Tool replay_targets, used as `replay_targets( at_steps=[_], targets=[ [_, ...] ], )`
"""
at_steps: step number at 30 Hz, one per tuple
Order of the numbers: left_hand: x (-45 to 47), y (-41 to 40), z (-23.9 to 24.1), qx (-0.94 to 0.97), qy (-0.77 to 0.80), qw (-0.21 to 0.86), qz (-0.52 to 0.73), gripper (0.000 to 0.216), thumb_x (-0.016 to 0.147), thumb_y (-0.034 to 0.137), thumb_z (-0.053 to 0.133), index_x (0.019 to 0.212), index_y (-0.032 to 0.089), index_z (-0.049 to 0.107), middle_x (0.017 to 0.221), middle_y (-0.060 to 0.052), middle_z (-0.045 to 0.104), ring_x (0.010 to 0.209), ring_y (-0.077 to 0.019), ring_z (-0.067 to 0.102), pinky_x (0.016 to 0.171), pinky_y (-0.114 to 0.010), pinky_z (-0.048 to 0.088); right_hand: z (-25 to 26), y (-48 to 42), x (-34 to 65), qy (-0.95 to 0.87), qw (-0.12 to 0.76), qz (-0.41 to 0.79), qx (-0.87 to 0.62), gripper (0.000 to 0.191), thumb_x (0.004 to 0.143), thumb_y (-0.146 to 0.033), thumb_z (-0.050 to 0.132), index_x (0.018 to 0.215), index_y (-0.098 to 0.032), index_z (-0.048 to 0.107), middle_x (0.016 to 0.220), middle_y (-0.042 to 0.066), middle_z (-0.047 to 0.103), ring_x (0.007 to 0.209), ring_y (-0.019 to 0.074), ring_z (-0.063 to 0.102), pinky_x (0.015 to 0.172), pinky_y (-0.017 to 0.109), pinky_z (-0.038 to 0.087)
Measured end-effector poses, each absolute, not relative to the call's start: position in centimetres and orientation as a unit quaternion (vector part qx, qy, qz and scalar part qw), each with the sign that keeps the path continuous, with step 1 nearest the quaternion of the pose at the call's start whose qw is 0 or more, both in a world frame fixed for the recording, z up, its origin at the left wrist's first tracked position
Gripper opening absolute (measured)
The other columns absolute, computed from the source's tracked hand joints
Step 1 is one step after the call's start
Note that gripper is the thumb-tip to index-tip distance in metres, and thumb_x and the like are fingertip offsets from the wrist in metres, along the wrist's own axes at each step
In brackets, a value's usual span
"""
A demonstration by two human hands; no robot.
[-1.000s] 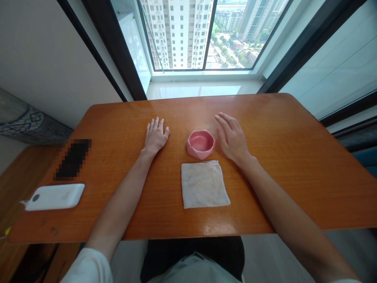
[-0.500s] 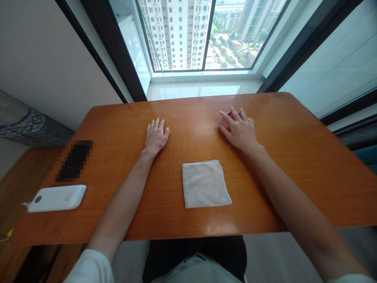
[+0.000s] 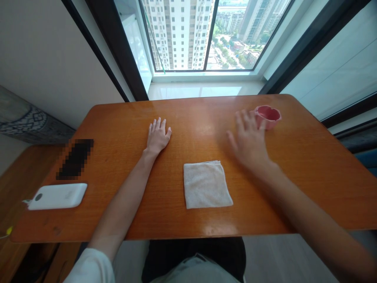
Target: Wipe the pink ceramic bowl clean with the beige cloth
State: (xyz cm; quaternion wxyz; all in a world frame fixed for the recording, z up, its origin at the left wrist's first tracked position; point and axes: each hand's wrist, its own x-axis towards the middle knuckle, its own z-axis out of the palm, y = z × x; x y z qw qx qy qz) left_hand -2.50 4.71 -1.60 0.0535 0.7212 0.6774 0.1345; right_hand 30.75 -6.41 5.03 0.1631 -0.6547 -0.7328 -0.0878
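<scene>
A pink faceted bowl [image 3: 268, 115] stands on the orange wooden table [image 3: 123, 122] at the far right. My right hand [image 3: 249, 140] is just left of it and nearer me, fingers spread and open, blurred by motion, its fingertips close to the bowl's side. My left hand [image 3: 157, 135] lies flat and open on the tabletop left of centre. A folded beige cloth [image 3: 206, 184] lies between my forearms, near the table's front edge.
A white power bank [image 3: 57, 195] and a pixelated dark object [image 3: 74, 158] lie at the table's left end. Beyond the table's far edge a white sill [image 3: 203, 89] runs below large windows. A lower wooden surface [image 3: 11, 177] adjoins on the left.
The pink bowl went from the table's centre to the far right, carried or pushed by my right hand. That hand has since let go and drawn back. My left hand stayed put.
</scene>
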Motion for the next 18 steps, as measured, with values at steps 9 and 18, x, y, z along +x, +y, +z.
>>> replay_targets(
  at_steps=[9,18],
  targets=[
    [-2.7,4.8,-1.8,0.723,0.673,0.064,0.14,0.072,0.112,0.045,0.036,0.173,0.007,0.044,0.186,-0.017,0.033,0.177,-0.0365,0.028,0.147,-0.052,0.02,-0.3,-19.0,28.2,-0.848,0.083,-0.006,-0.523,0.065,0.117,-0.043,0.041,0.18,-0.029,0.03,0.19,0.006,0.027,0.178,0.035,0.025,0.142,0.066,0.025],
    [-2.5,4.7,-1.6,0.721,0.674,0.07,0.143,0.073,0.112,0.046,0.035,0.173,0.007,0.043,0.186,-0.017,0.032,0.177,-0.0364,0.027,0.148,-0.052,0.019,0.2,-11.7,48.0,-0.597,0.045,0.0,-0.801,0.082,0.113,-0.058,0.014,0.178,-0.013,0.036,0.188,0.018,0.03,0.175,0.047,0.027,0.141,0.072,0.021]
  ],
)
